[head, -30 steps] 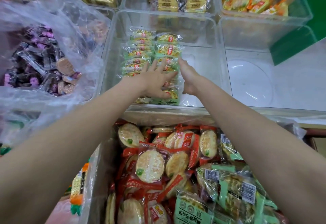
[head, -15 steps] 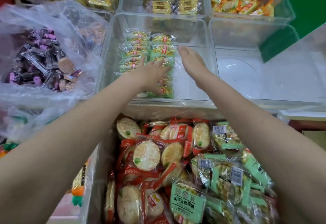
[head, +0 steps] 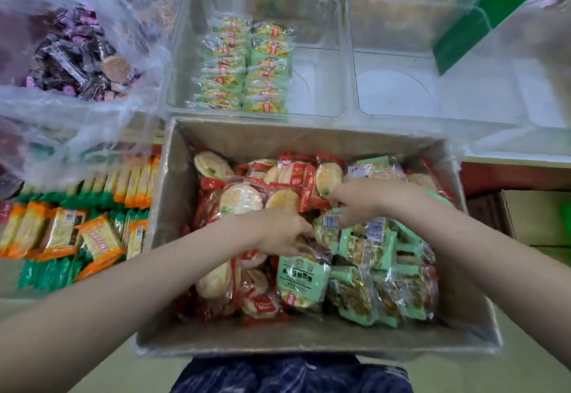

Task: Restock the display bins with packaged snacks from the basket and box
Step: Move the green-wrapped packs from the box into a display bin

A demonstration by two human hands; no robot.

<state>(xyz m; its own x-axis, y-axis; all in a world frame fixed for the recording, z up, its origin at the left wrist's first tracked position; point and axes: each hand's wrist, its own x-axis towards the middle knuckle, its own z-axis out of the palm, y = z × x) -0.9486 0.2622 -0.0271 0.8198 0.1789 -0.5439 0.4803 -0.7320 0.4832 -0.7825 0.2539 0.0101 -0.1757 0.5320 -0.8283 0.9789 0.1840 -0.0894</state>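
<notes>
**Light, crackly packs: gather them by the body, not the film ends**

Both hands are down in the box (head: 173, 238), working at the seam where the red packs (head: 241, 198) meet the green packs (head: 364, 247). The left hand (head: 278, 232) has its fingers curled down into the pile at a green pack's edge; whether it has closed on one cannot be told, as the fingertips are buried. The right hand (head: 355, 204) is curled over the top of the green packs with the thumb tucked under, seemingly gathering one or more, though the exact hold is also hidden.

The bin (head: 315, 83) just beyond the box holds two neat rows of green packs (head: 244, 68) against its left side; its right part is bare.

These look like thin round crackers sealed in clear film, so each pack is probably very light, puffy and slick. The film will likely slide against its neighbours, and a stack held loosely may fan out. The crackers should snap under a hard squeeze, so pressure is best kept flat across the faces. A good hold is probably several packs sandwiched between the two palms, or one pack pinched across its round middle. The crimped ends are poor handles: they flex and let the pack swing.
</notes>
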